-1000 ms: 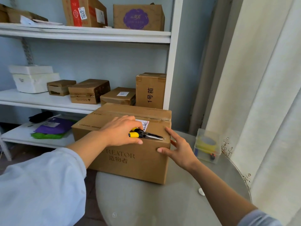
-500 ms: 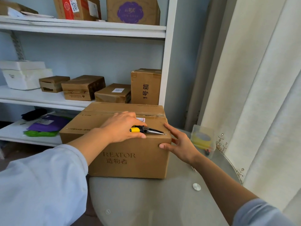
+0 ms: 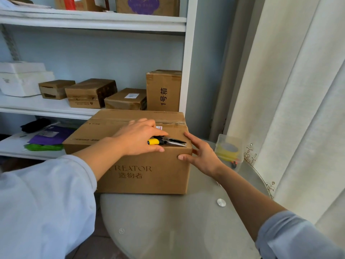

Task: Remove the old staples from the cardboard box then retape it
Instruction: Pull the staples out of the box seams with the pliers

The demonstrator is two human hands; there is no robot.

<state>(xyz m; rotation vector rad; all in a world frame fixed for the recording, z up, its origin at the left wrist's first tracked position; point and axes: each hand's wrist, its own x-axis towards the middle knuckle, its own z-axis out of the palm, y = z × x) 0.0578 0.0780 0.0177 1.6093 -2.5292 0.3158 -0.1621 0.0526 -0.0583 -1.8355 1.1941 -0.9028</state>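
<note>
A brown cardboard box (image 3: 145, 171) printed "CREATOR" stands on a round glass table (image 3: 177, 221), its top flaps closed under old tape. Long-nose pliers (image 3: 168, 142) with yellow and black handles lie on the box top near its front right corner. My left hand (image 3: 138, 137) rests on the box top over the pliers' handles, thumb at the front edge; whether it grips them is hidden. My right hand (image 3: 201, 156) touches the box's right front corner with spread, straight fingers. A clear plastic container (image 3: 228, 152) holding a yellow tape roll sits to the right of the box.
White shelves (image 3: 56, 109) behind the table carry several smaller cardboard boxes, among them an upright one (image 3: 164, 90), and white foam boxes (image 3: 22, 79). Purple and green bags (image 3: 48, 139) lie on the lowest shelf. A pale curtain (image 3: 298, 109) hangs close at the right.
The box has turned and slid slightly on the table under both hands. My left hand stays over the pliers; my right hand stays at the right corner.
</note>
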